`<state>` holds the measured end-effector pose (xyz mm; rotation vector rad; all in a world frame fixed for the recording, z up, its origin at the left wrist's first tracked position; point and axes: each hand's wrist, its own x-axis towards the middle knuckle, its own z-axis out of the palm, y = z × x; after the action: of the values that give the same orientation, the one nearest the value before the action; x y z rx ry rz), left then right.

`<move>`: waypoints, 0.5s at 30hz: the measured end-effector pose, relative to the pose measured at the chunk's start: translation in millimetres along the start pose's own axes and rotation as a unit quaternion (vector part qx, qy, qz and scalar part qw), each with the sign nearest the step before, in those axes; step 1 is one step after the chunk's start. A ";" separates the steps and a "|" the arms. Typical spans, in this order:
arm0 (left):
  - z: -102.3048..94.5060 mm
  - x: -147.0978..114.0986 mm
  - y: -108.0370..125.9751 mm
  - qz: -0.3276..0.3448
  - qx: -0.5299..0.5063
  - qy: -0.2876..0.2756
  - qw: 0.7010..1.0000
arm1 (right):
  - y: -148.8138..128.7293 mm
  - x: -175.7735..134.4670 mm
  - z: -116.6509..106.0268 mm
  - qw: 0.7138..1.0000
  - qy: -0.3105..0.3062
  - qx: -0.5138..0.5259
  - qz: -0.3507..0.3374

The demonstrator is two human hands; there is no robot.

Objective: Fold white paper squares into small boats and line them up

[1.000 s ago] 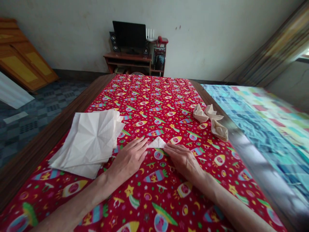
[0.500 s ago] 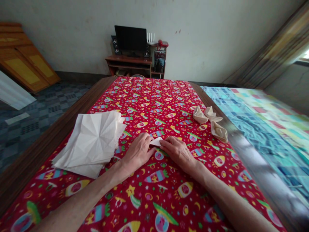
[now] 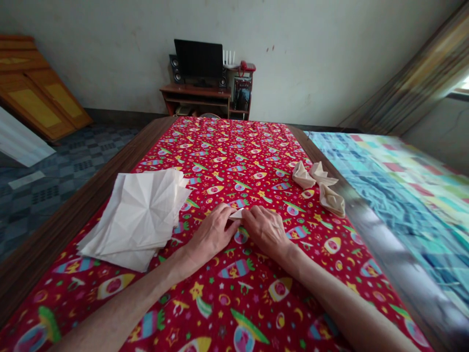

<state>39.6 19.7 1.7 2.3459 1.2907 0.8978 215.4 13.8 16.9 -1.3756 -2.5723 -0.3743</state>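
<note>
Between my hands, low over the red patterned cloth (image 3: 220, 278), is a small piece of folded white paper (image 3: 237, 214). My left hand (image 3: 215, 226) grips its left end, fingers closed over it. My right hand (image 3: 266, 226) pinches its right end, and the fingers hide much of the paper. To the left lies a stack of creased white paper sheets (image 3: 139, 210). Several folded paper pieces with pointed tips lie to the right, among them one folded paper piece (image 3: 331, 199) nearest the table's edge.
A wooden table border (image 3: 120, 161) runs along the cloth. Beyond the far end stands a desk (image 3: 198, 93) with a monitor (image 3: 199, 59) and a red telephone (image 3: 247, 65). A bed with a blue checked cover (image 3: 366, 181) adjoins the right side. An orange cabinet (image 3: 40, 88) stands at left.
My right hand has shifted slightly left, its fingers curling further over the folded paper, so less of the paper shows. My left hand has hardly moved.
</note>
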 end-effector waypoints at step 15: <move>13.2 4.2 -0.9 -0.073 -0.077 0.104 0.989 | -5.6 -5.0 15.5 0.920 0.115 0.357 0.117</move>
<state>49.3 24.1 -7.1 2.0542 1.3980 1.1745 212.6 11.7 0.1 -1.2300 -1.9969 0.3899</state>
